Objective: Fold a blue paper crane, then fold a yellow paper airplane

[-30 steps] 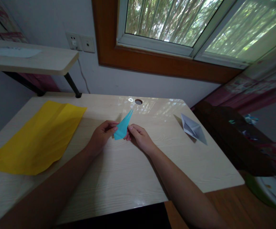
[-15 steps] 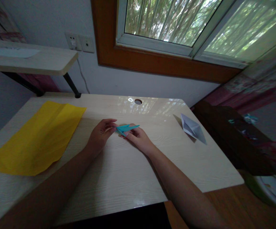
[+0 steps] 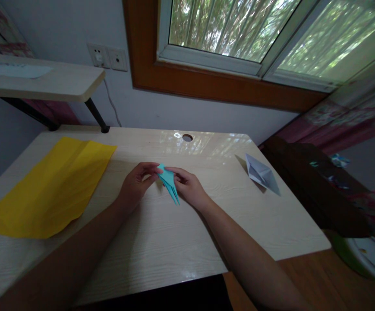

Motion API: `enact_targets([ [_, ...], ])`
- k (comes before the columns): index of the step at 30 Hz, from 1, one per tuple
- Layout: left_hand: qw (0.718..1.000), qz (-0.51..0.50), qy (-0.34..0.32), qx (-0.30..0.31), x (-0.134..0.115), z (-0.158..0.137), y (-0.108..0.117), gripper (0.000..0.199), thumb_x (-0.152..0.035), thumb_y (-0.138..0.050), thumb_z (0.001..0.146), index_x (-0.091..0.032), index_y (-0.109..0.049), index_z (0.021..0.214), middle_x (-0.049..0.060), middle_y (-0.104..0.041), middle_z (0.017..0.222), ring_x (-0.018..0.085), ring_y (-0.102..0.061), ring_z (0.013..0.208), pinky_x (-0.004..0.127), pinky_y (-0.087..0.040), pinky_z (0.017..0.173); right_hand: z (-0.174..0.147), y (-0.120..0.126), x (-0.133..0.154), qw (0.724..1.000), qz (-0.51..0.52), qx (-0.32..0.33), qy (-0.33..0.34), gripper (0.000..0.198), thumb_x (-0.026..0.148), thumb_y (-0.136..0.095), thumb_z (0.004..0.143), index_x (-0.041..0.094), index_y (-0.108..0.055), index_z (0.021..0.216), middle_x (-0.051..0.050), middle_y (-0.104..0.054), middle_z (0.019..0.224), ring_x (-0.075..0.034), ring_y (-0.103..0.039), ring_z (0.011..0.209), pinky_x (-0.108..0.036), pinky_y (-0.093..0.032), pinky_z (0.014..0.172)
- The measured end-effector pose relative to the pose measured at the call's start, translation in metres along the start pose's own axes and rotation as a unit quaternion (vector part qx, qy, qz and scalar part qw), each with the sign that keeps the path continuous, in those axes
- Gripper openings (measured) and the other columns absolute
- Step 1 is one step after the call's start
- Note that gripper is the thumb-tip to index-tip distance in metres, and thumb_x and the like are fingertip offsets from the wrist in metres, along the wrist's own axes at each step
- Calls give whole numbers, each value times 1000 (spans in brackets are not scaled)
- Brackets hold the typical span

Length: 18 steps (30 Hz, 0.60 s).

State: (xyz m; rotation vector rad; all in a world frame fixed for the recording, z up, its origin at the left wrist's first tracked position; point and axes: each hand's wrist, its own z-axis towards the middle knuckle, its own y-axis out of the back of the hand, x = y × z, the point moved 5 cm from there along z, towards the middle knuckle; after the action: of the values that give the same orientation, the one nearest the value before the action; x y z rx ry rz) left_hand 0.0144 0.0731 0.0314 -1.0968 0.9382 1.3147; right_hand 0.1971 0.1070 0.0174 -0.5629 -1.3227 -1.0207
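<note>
A small turquoise piece of folded paper [image 3: 168,178] is held between my two hands, just above the middle of the desk. Its wider end points away from me, and two narrow points hang toward the desk's front. My left hand [image 3: 139,178] pinches the upper left corner between thumb and fingers. On the other side, my right hand [image 3: 187,183] grips the right edge, index finger along the top. Part of the paper is covered by the fingertips.
A large yellow sheet [image 3: 51,190] lies on the left of the pale wooden desk [image 3: 174,242]. Toward the right edge stands a white folded paper shape [image 3: 261,173]. A raised shelf [image 3: 41,88] on black legs is at the back left, and a round cable hole [image 3: 187,138] sits near the back edge.
The turquoise paper has turned from lying sideways, its points to the right, to showing its broad face with the points downward. My right fingers have shifted to its upper right edge.
</note>
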Motion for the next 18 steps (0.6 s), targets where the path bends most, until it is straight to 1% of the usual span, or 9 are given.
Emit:
enact_targets([
  [3,1000,11,-2,23,1,0,-3,30,-22,-75,83,-21,-67,112,5,-72,107,20,-68,104,39,-53,100,0,7,-2,998,25,-52,-10,39,24,-64,87,23,-70,125,-1,-70,88,-13,-60,73,-28,-50,72],
  [7,997,-11,-45,57,-1,0,-6,24,-19,-70,84,-23,-70,108,7,-59,123,23,-63,116,40,-56,98,0,10,5,997,25,-68,8,40,20,-62,85,25,-72,122,-5,-74,106,-18,-66,89,-33,-52,83],
  [10,996,-19,-49,68,-1,0,-6,25,-19,-69,86,-24,-71,110,8,-54,131,24,-59,121,41,-55,101,-1,12,12,997,-3,-70,30,41,17,-56,86,27,-73,122,-5,-74,114,-20,-66,100,-36,-51,91],
  [13,997,0,-39,71,0,1,-6,24,-21,-70,86,-23,-71,110,8,-56,130,23,-59,121,40,-53,103,-2,13,16,996,-24,-65,47,42,16,-51,88,28,-74,122,-4,-75,114,-19,-66,101,-35,-50,91],
  [16,996,-2,-26,81,3,2,-7,22,-24,-72,85,-23,-72,107,8,-61,122,22,-62,114,37,-53,99,-3,13,18,997,-27,-49,61,43,16,-48,90,28,-73,124,-4,-74,111,-19,-65,95,-33,-51,85],
  [18,996,-12,-14,91,5,2,-8,20,-25,-73,85,-22,-71,106,7,-64,116,21,-64,109,35,-53,96,-4,12,20,996,-34,-40,71,43,16,-47,92,28,-73,124,-4,-74,111,-19,-65,94,-33,-50,85],
])
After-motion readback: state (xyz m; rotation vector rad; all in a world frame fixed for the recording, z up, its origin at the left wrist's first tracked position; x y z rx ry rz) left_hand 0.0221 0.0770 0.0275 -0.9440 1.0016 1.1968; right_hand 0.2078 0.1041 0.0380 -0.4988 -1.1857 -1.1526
